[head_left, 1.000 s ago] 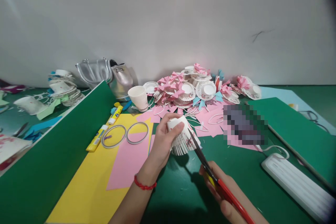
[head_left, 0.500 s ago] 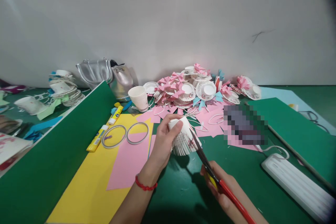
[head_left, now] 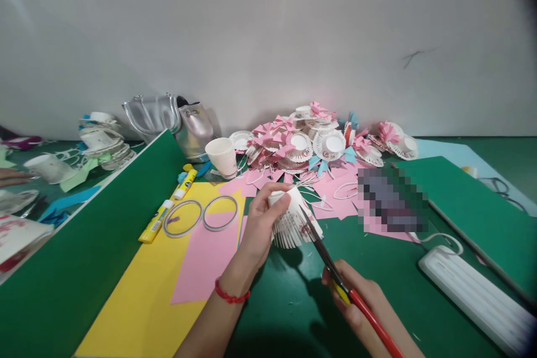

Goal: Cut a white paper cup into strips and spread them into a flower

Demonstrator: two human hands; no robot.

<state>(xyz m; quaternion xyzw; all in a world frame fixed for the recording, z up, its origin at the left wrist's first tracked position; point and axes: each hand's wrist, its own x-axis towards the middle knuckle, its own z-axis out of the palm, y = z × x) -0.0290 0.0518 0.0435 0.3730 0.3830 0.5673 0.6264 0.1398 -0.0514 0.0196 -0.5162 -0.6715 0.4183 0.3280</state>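
My left hand point(head_left: 265, 218) grips a white paper cup point(head_left: 289, 218) by its base end, thumb along its side. Much of the cup's wall is slit into narrow strips that fan out; an uncut part with a reddish print remains at the right. My right hand point(head_left: 356, 296) is closed round the scissors point(head_left: 323, 249), which have dark blades and red and yellow handles. Their blade tips lie against the cup's wall by the strips. Whether the blades are fully closed is hard to see.
Behind my hands lies a heap of cut-cup paper hats point(head_left: 297, 142) with pink bows. Left are tape rings point(head_left: 220, 213), glue sticks point(head_left: 156, 222), stacked cups point(head_left: 221, 156) and a green divider point(head_left: 96, 224). Right are a white power strip point(head_left: 474, 296) and a blurred patch point(head_left: 392, 201).
The scissors have shifted slightly up and left along the cup's wall. My left hand holds nearly still. At the far left, another person's fingers have come into view.
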